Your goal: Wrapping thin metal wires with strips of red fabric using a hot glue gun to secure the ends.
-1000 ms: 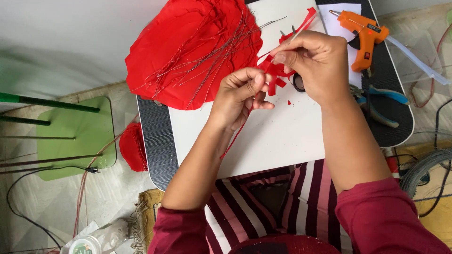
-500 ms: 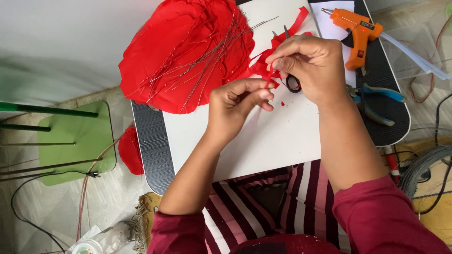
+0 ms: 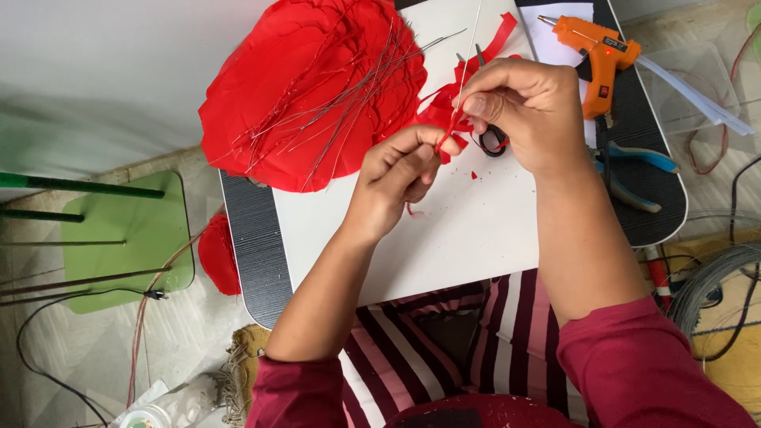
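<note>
My left hand pinches the lower end of a thin wire wrapped in a narrow red strip. My right hand pinches the same red-wrapped wire just above it, thumb and forefinger closed on it. The bare wire runs up past the table's far edge. Both hands hover over a white sheet on the small table. Loose red strips and black-handled scissors lie under my right hand.
A pile of red petal sheets with several thin wires covers the table's far left. An orange glue gun and blue-handled pliers lie at the right. A green stool stands at the left; a wire coil at the right.
My left hand has shifted right and up, closer to the right hand. The red strip now sits tighter on the wire, and the wire points more upright.
</note>
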